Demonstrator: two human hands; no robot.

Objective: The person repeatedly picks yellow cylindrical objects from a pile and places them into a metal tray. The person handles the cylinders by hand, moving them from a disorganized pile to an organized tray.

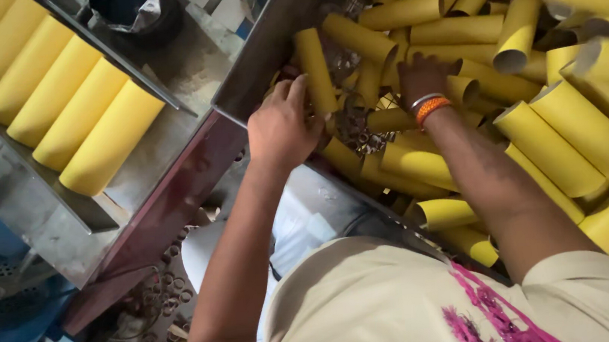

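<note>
**Yellow tubes, 2 hands in the bin**

Yellow cardboard tubes fill a large metal bin (pixel 268 39) that takes up the right side of the view, heaped loosely at every angle. Both hands are down in the heap near the bin's left wall. The left hand (pixel 283 124) lies just inside that wall, its fingers curled and pressed against one upright yellow tube (pixel 315 68), which stands on end at the edge of the pile. The right hand (pixel 421 78) is a little further into the bin, fingers dug down among the tubes (how they are set I cannot tell, since the tubes hide the tips). An orange and silver bracelet (pixel 430 106) sits at that wrist.

Outside the bin, along the top-left corner, a sloping metal rack (pixel 60 212) carries a row of larger yellow tubes (pixel 80 115) lying side by side, touching. Small cardboard rings (pixel 163 299) are scattered on the floor below the rack's lower edge.
</note>
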